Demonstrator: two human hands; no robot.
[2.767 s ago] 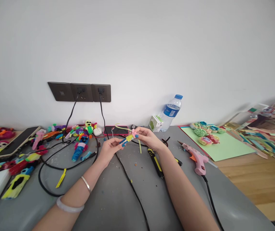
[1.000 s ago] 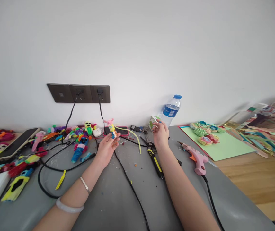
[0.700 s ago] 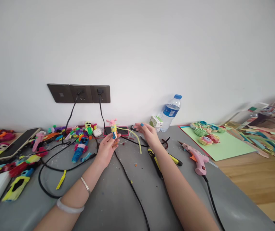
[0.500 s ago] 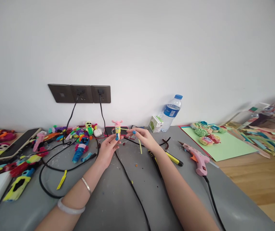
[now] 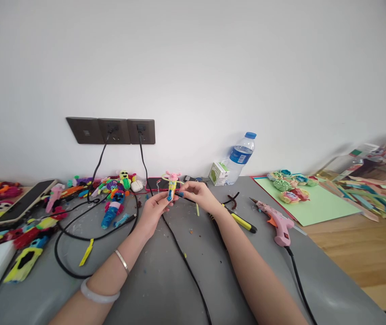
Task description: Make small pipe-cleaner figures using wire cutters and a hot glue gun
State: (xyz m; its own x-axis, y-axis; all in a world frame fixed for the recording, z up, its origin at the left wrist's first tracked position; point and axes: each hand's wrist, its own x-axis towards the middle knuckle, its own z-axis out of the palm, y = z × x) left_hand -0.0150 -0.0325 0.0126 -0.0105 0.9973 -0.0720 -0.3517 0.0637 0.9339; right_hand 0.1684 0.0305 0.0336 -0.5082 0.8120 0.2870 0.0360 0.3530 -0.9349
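Observation:
In the middle of the view, a small pipe-cleaner doll (image 5: 172,184) stands upright with a pink eared head, a yellow body and a blue lower end. My left hand (image 5: 154,211) is closed around its lower part. Pale yellow-green pipe cleaner (image 5: 198,209) hangs below my right hand, and a stretch of it loops behind the doll's neck. My right hand (image 5: 198,195) pinches that strip close to the doll's right side; its fingertips partly hide the strip. Beneath the right forearm lie yellow-and-black pliers (image 5: 243,222), partly covered.
A pink glue gun (image 5: 279,223) lies on the right of the grey table, its cord trailing forward. Green paper (image 5: 314,205) with crumpled paper flowers is beyond it. A water bottle (image 5: 240,158) and small carton (image 5: 218,174) stand by the wall. Several pipe-cleaner dolls (image 5: 113,210) and cables are left.
The doll and my left hand have shifted slightly right. My right hand has come close to the doll, and the strip, which stuck out sideways before, now curves behind its neck.

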